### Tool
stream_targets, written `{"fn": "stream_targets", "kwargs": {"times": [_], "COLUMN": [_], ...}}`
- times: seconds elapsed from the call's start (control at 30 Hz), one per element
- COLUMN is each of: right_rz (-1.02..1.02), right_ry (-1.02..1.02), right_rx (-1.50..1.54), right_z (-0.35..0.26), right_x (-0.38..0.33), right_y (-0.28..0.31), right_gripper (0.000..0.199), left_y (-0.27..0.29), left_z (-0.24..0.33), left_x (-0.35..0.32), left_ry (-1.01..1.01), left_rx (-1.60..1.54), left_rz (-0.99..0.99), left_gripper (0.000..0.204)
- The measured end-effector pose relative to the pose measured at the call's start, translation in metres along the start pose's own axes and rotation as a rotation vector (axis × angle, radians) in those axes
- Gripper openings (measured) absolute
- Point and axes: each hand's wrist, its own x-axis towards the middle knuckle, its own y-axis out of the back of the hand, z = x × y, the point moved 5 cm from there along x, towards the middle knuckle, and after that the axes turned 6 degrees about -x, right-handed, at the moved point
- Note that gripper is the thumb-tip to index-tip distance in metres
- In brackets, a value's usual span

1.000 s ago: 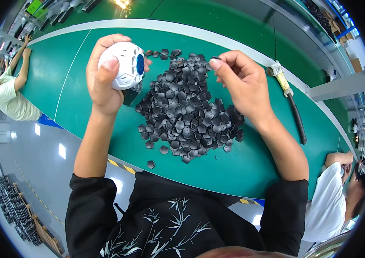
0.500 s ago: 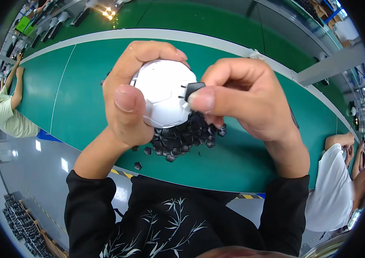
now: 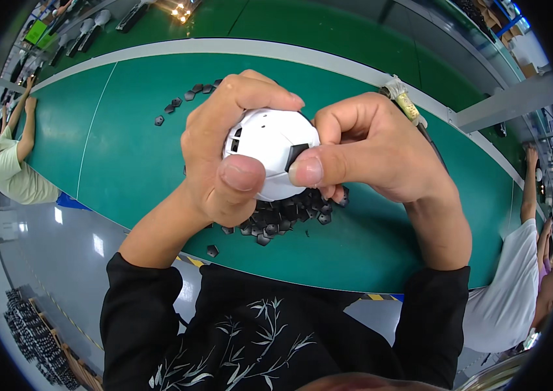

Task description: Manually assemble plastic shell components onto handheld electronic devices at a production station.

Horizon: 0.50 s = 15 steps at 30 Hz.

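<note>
My left hand (image 3: 224, 146) is wrapped round a white plastic ball shell (image 3: 270, 150), with the thumb on its near side and the fingers over its far side. Dark slots and small holes show in the shell's surface. Between thumb and fingers, my right hand (image 3: 371, 153) pinches a black pentagon piece (image 3: 296, 155), which lies against the right side of the shell. My right thumb covers part of the piece. Below the ball, a heap of black pentagon pieces (image 3: 276, 220) rests on the green table (image 3: 139, 169), partly hidden by my hands.
A curved row of black pentagons (image 3: 177, 102) lies beyond my left hand, and a single one (image 3: 212, 251) near the table's front edge. A tool with a yellowish wrapped part (image 3: 407, 106) lies at the far right. People sit at the left (image 3: 15, 166) and right (image 3: 508, 293).
The black pentagon has gone from standing off the shell with its prongs showing to lying against it. The ball has turned and shifted slightly right, and its slots now show.
</note>
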Motion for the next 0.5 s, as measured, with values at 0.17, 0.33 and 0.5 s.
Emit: {"fn": "stream_targets", "kwargs": {"times": [0.17, 0.33, 0.5], "right_rz": [-0.076, -0.091, -0.098], "right_ry": [-0.021, -0.027, -0.077], "right_rx": [0.070, 0.180, 0.251], "right_z": [0.006, 0.007, 0.007], "right_x": [0.007, 0.008, 0.006], "right_y": [-0.003, -0.004, -0.008], "right_gripper": [0.025, 0.029, 0.027], "left_y": [0.004, 0.008, 0.011], "left_z": [-0.005, -0.005, -0.004], "left_x": [-0.001, 0.002, 0.004], "left_ry": [-0.140, -0.105, -0.026], "left_rx": [-0.230, -0.273, -0.322], "left_rz": [0.093, 0.065, 0.084], "left_gripper": [0.070, 0.069, 0.071]}}
